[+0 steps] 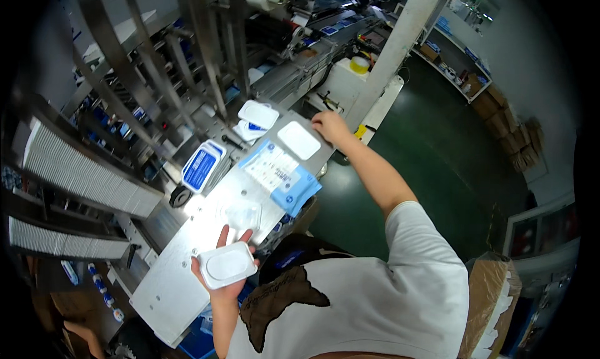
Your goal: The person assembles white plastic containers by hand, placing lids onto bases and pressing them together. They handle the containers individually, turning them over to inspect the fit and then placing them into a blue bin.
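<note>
White plastic lid (229, 266) sits face up in the person's left hand (226, 285), above the near part of the metal worktable (165, 290). To handle it well, I would keep it level on the palm, bear on its rim rather than its raised middle, and keep it clear of the translucent piece (240, 214) just beyond, perhaps a thin tray, though glare blurs its outline. The left forearm comes up from the lower edge, palm upward, with the thumb along the lid's left side and fingertips showing past its far and right edges, so it is held lightly. The right arm stretches well forward, its hand (333, 128) palm down beside a second white lid (299, 140), just beyond the blue-and-white soft packet (279, 176); its fingers are bent, but I cannot tell whether they grip anything.
</note>
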Tool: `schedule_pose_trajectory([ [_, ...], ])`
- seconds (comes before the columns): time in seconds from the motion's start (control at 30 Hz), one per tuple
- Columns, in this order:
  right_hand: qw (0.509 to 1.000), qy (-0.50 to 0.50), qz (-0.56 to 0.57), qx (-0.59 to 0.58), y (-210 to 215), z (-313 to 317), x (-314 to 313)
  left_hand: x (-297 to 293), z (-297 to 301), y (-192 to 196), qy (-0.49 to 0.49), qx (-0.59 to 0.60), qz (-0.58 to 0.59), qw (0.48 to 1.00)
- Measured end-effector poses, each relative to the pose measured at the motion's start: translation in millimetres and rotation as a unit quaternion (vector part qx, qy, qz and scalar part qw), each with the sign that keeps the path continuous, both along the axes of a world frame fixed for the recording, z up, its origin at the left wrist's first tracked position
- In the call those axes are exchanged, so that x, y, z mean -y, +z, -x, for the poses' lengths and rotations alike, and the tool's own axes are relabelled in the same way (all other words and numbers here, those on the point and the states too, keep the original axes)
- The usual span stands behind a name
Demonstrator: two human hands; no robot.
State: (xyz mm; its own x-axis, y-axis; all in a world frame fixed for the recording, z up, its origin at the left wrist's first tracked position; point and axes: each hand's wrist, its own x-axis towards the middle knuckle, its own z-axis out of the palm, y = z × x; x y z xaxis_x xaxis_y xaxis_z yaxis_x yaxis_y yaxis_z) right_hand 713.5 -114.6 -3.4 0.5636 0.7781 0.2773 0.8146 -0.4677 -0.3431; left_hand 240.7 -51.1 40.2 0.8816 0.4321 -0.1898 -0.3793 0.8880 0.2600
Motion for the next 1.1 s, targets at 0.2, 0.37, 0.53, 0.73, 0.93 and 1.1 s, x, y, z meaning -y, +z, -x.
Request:
schedule_pose_trajectory([
  [0.2,0.997,0.039,0.016,-0.067,4,-7,-9,11,-18,-2,0.047,-0.047,0.027,0.997],
  [0.37,0.991,0.014,0.019,-0.134,26,5,-6,17,-33,-7,0.047,-0.052,0.036,0.997],
  [0.53,1.0,0.002,-0.004,-0.029,18,2,5,19,-47,-4,0.017,-0.043,0.04,0.998],
  [0.73,0.948,0.042,-0.244,-0.197,119,29,34,14,-32,-10,0.013,0.013,0.015,1.0],
  [0.93,0.914,0.254,-0.201,-0.244,149,169,30,9,-55,12,-0.064,0.087,0.062,0.992],
  [1.1,0.889,0.359,-0.178,-0.221,141,246,5,6,-46,20,-0.079,0.129,0.004,0.989],
])
